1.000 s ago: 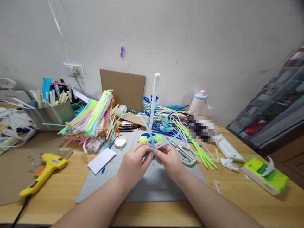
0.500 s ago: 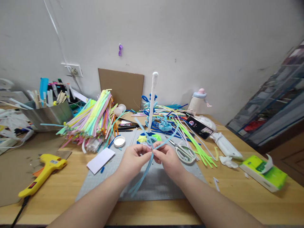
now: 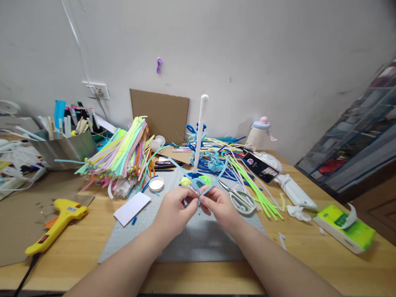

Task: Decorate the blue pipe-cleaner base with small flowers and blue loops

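Observation:
Light blue pipe cleaners (image 3: 218,178) are pinched where they meet, between the fingertips of both hands, over the grey cutting mat (image 3: 130,243). My left hand (image 3: 179,208) is closed on them from the left, and my right hand (image 3: 219,205) from the right. Two ends spread upward in a V; the pinched joint is mostly covered by fingers. Just behind the hands stands a white wrapped stick (image 3: 200,132), upright, with blue loops around it and a blue, yellow and green base (image 3: 185,180). Scissors (image 3: 243,201) lie beside my right hand.
A thick bundle of coloured pipe cleaners (image 3: 123,152) lies at the left, near a yellow glue gun (image 3: 58,225). Loose green pipe cleaners (image 3: 261,194), a phone (image 3: 260,167) and a tissue pack (image 3: 345,227) lie at the right. A white card (image 3: 132,208) rests on the mat.
The light blue ends that hung below the hands no longer show there. The upper left end leans further left. Both hands stay pinched together, and the view has shifted slightly.

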`<state>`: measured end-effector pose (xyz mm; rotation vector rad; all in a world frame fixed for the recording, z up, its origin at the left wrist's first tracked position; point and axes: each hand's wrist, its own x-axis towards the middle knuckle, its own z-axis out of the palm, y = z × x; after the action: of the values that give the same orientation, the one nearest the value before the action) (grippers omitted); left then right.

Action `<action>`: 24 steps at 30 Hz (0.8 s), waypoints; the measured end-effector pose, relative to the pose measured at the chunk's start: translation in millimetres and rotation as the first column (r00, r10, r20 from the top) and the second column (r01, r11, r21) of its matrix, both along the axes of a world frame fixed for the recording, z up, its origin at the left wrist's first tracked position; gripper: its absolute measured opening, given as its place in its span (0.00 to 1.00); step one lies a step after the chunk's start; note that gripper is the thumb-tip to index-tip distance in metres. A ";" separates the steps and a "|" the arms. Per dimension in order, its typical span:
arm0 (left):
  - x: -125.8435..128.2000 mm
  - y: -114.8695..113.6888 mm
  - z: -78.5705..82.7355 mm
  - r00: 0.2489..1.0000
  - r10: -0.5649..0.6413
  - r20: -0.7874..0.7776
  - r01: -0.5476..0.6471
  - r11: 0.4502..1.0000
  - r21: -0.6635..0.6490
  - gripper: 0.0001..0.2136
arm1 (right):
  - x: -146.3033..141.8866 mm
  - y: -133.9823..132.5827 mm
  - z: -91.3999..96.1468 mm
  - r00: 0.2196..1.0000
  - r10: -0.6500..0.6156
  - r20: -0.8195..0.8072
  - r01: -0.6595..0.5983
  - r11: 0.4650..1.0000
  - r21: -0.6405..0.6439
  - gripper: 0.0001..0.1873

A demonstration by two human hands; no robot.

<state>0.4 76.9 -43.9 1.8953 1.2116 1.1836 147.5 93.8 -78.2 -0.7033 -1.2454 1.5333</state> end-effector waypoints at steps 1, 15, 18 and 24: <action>0.5 1.2 -0.1 0.997 -0.022 0.072 0.030 0.994 -0.103 0.03 | 0.0 -0.5 0.6 1.000 -0.001 0.002 0.001 1.000 0.006 0.11; 9.3 2.7 -1.9 0.767 -0.059 0.639 0.431 0.786 -0.444 0.10 | -13.4 -8.9 0.2 0.989 -0.140 -0.055 0.138 0.989 -0.043 0.15; 9.0 3.4 -5.8 0.742 -0.047 0.668 0.481 0.732 -0.482 0.12 | -13.7 -8.7 1.1 0.988 -0.148 -0.053 0.144 0.988 -0.061 0.16; 10.4 5.9 -13.8 0.814 -0.039 0.579 0.386 0.781 -0.491 0.14 | -13.6 -5.6 -6.5 0.959 -0.282 -0.019 0.280 0.958 -0.061 0.16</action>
<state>10.8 82.7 -57.6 1.0816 0.8591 0.9597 133.9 88.2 -84.7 -0.8558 -1.0342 1.3424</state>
